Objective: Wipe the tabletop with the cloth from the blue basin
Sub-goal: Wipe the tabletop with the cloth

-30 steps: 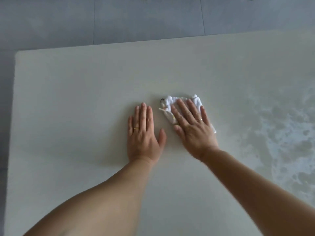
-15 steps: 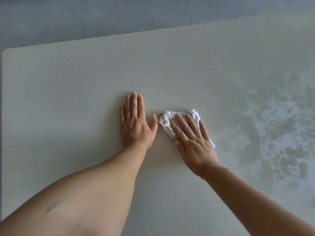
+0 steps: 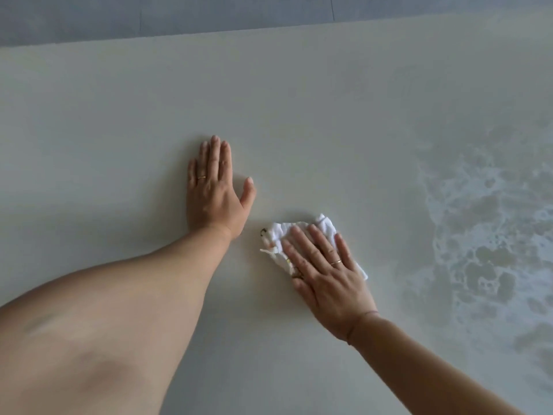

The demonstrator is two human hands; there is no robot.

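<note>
A small white cloth [image 3: 276,235] lies crumpled on the pale tabletop [image 3: 299,100], near the middle of the view. My right hand [image 3: 326,274] lies flat on top of it, fingers spread, pressing it to the surface; most of the cloth is hidden under the palm and fingers. My left hand [image 3: 214,187] rests flat on the bare table just up and left of the cloth, fingers together, thumb out, holding nothing. The blue basin is not in view.
A wet, foamy, mottled patch [image 3: 484,235] covers the right side of the table. The table's far edge [image 3: 269,32] runs across the top, with grey floor tiles [image 3: 209,13] beyond it.
My right hand has drawn the cloth toward me, away from the far edge. The left hand has stayed planted flat. The view has shifted, so the table's left corner is out of frame.
</note>
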